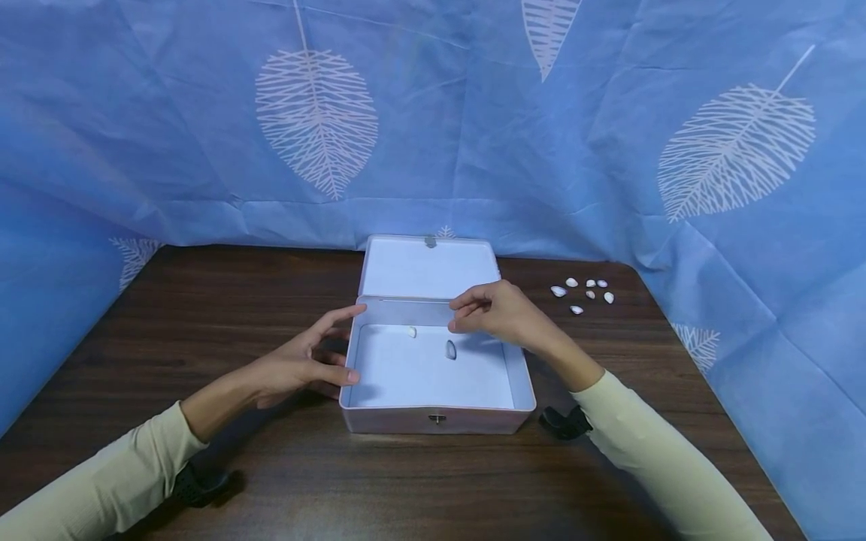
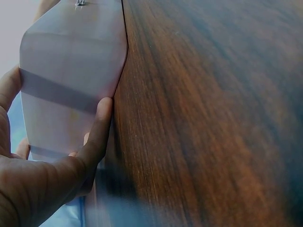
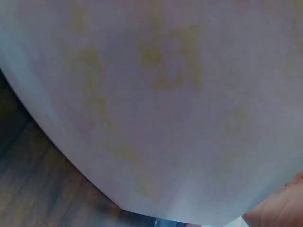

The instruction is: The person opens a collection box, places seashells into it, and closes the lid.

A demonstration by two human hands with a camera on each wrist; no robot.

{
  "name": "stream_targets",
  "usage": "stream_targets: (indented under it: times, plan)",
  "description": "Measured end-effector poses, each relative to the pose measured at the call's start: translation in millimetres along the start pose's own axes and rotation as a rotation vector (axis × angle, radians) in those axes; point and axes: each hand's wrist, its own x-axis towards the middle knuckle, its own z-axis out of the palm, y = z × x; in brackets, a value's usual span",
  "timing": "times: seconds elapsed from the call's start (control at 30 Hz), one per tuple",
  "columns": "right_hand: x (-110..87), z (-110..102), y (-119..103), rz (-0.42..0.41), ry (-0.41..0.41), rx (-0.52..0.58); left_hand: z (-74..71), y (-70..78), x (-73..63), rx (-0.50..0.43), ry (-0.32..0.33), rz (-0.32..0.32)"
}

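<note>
A: In the head view, a blue curtain (image 1: 460, 158) hung behind a dark wooden table (image 1: 271, 458). Where did the shells lie?

B: Inside the pale box (image 1: 392, 421) there was a dark shell (image 1: 450, 350), just on the near side of the right hand (image 1: 497, 312), with its long axis running roughly front to back. I couldn't tell whether it touched the floor.

A: And the others?

B: A small pale shell (image 1: 412, 331) sat left of it, toward the back wall. Seven loose shells (image 1: 571, 282) lay on the table beyond the box's right side, nearer the right hand.

A: How were the hands?

B: The right hung over the box, its bent fingers slightly parted from the thumb, nothing visible between them. The left hand (image 1: 298, 364) was spread along the left wall.

A: Any room?

B: The raised lid (image 1: 429, 270) bounded the back; the box's top lay open, and bare table separated its right wall from the loose shells.

A: The left wrist view?

B: One digit touched the upper edge, another rested low near the table.

A: The right wrist view?

B: Mostly box wall; fingers couldn't be judged there.
</note>
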Motion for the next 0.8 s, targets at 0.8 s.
stream_targets:
  times: [0.8]
  plan:
    - [-34.0, -36.8, 21.2, 0.011, 0.096, 0.128, -1.4, 0.0, -0.9, 0.028, -0.007, 0.03]
